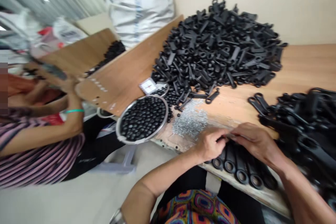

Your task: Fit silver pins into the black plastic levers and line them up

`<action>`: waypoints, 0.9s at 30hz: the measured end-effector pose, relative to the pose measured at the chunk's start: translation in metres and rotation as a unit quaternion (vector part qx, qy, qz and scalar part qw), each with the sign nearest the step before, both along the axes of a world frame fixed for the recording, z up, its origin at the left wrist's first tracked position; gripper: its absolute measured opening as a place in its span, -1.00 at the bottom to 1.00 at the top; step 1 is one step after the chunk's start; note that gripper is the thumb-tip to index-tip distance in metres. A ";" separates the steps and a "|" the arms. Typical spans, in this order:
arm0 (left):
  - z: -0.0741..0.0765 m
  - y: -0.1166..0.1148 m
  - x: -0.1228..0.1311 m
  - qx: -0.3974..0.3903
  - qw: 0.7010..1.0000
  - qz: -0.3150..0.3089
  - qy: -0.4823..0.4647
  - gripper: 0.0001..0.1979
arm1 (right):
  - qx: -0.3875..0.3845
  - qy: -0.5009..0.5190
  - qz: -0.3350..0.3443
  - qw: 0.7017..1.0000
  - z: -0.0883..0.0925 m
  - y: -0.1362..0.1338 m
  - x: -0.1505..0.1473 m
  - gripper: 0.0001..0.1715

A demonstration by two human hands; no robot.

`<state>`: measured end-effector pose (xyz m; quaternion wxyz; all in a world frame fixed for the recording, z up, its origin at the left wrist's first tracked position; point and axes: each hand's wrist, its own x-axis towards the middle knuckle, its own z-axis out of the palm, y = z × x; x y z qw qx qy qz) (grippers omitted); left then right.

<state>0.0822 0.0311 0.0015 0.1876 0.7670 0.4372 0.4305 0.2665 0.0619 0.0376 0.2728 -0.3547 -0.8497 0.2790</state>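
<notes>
A row of long black plastic strap pieces with ring-shaped ends (237, 168) is lying side by side at the near edge of the worn wooden table (301, 73), rings pointing toward the edge, upper ends sitting partly covered beneath both hands.

No text I can read anywhere, tbh. Closest thing: a small white card (148, 85) on my table (309, 66), just beside the metal bowl (142, 119) of black beads. It has a red cross-like mark on it, but whether that's a sign, logo or print I can't tell, too small & blurry. There's a white packet (68, 33) in the back w/ dark lines, maybe a label, unreadable. White sack (139, 3) behind the table shows a faint bluish stripe, no letters or nos. legible.
</notes>
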 end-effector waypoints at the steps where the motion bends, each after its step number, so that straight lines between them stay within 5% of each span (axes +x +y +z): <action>1: 0.000 0.001 0.001 0.009 1.000 0.003 0.007 -0.84 | -0.001 0.000 0.005 1.000 -0.003 0.001 0.001 -0.83; 6: -0.001 0.003 0.000 0.036 0.999 0.011 0.026 -0.85 | 0.030 0.018 0.003 0.999 -0.011 0.006 0.004 -0.87; 14: 0.006 -0.001 -0.010 0.004 0.999 0.003 -0.041 -0.84 | 0.052 0.024 -0.069 0.996 0.011 0.007 0.008 -0.83; 20: 0.020 0.012 0.004 0.017 0.998 -0.052 -0.009 -0.88 | 0.066 0.078 -0.166 0.981 0.024 0.012 0.029 -0.87; 27: 0.032 0.015 0.030 0.041 0.986 -0.142 0.081 -0.86 | 0.075 0.082 -0.204 0.973 0.027 0.017 0.038 -0.87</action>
